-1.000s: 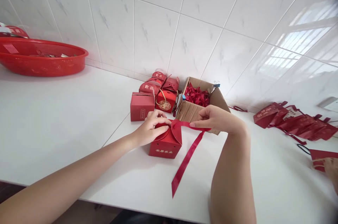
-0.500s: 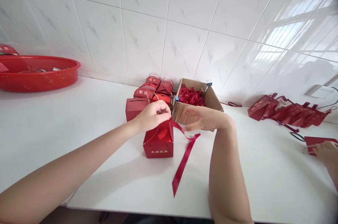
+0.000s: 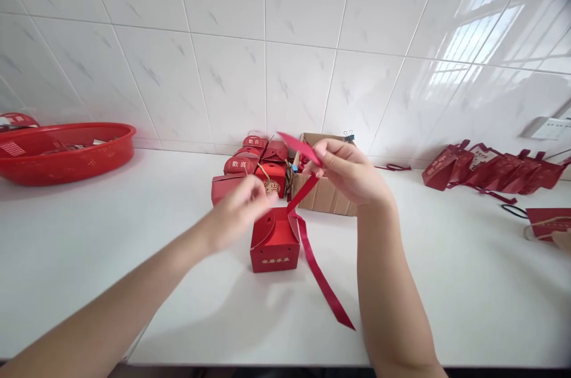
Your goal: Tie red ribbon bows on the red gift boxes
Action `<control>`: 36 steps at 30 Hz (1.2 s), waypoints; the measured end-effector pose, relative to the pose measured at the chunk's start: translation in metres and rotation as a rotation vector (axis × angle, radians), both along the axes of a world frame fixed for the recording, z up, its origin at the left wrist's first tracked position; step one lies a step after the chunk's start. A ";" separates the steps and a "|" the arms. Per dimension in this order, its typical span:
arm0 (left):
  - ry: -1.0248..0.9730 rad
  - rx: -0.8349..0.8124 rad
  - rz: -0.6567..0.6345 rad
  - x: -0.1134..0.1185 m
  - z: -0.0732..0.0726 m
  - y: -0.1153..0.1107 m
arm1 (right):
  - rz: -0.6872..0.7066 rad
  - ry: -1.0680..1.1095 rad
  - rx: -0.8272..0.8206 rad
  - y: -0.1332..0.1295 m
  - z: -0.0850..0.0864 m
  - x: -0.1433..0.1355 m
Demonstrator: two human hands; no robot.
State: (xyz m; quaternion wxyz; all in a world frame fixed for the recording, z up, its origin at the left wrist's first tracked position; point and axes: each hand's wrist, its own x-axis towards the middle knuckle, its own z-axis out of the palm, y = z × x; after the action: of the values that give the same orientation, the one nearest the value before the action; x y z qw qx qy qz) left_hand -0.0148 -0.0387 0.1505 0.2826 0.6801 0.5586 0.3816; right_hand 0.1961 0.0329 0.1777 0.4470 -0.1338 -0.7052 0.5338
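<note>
A red gift box with pale lettering on its front stands on the white table before me. A red ribbon comes from the box's right top edge; one end hangs down onto the table and the other rises to my right hand. My right hand pinches that raised length, its pointed tip sticking out to the left. My left hand is just above the left side of the box, fingers curled and blurred; whether anything is between them cannot be made out.
Several finished red boxes stand behind. Beside them a cardboard carton is partly hidden by my right hand. A red plastic basin lies far left. Several red bags lean at the right, near another person's hand at a red bag.
My right hand, empty before, now grips the ribbon and has lifted it. My left hand has drawn back left from the box's top. The ribbon's loose end swung to the right.
</note>
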 end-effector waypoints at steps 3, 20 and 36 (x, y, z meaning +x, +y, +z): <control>0.346 -0.023 0.041 0.002 -0.028 -0.013 | -0.119 0.211 0.022 -0.007 0.007 0.006; -0.577 0.077 0.065 -0.020 -0.083 0.012 | -0.216 -0.797 0.186 -0.005 -0.020 -0.052; -0.611 0.026 -0.002 -0.022 -0.082 0.010 | -0.181 -0.903 0.172 0.004 -0.028 -0.053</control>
State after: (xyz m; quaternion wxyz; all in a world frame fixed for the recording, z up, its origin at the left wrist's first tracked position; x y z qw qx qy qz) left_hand -0.0367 -0.0284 0.0688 0.4292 0.5379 0.4421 0.5753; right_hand 0.1433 0.0367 0.1496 0.1499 -0.3761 -0.8563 0.3206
